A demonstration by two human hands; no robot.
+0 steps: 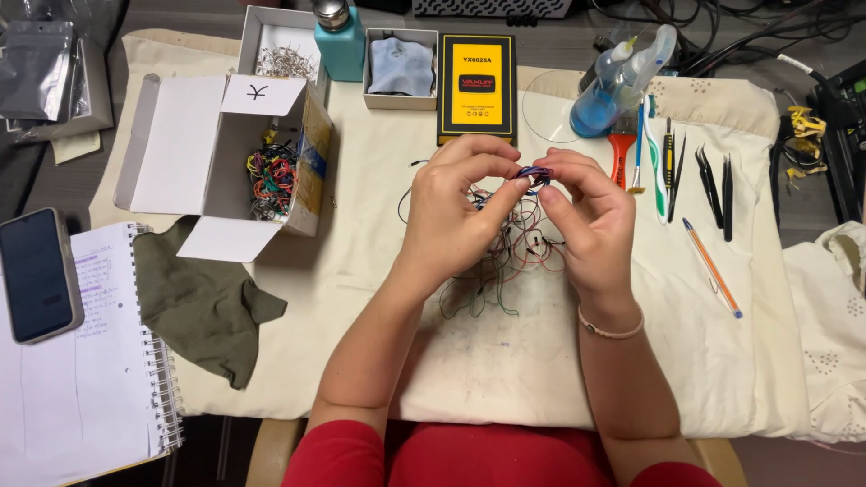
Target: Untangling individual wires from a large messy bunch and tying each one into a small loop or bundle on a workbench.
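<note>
My left hand (456, 212) and my right hand (586, 216) meet above the middle of the cream cloth (505, 361). Between their fingertips they pinch a small coil of thin blue and red wire (534, 173). Below the hands lies a loose tangle of thin coloured wires (505, 261) on the cloth, partly hidden by my fingers. Both hands have fingers closed on the coil.
An open white cardboard box (225, 153) holding coloured wire bundles stands at left. A teal dispenser bottle (340, 41), a yellow-black flat box (476, 86), a blue squeeze bottle (600, 99), tweezers (713, 189), a pen (713, 268), a green rag (203, 302), a notebook (90, 388) and a phone (36, 275) surround the work spot.
</note>
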